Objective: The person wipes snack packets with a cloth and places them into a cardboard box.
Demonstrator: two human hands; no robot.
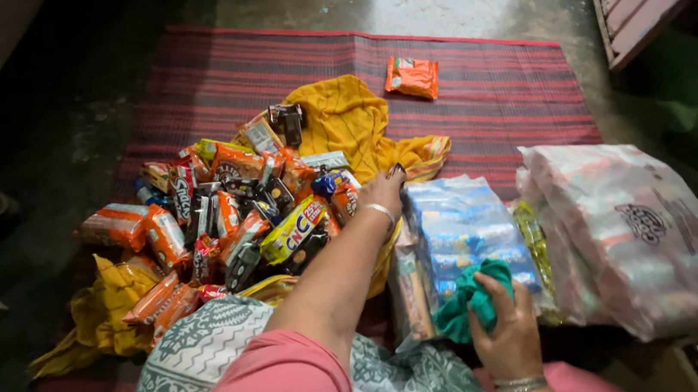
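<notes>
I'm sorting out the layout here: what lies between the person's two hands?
In the head view, a clear bag of blue-packed snacks lies between the left hand, at the snack pile, and the right hand, which grips a green cloth.

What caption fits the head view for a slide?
Left hand reaches into a snack packet pile; right hand grips a teal cloth.

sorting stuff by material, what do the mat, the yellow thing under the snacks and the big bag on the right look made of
Mat: seemingly woven plastic or reed, matte; fine striped ribs show.
Yellow cloth: soft fabric; it folds and wrinkles.
Big bag: thin translucent plastic, glossy; packets show through it.
</notes>
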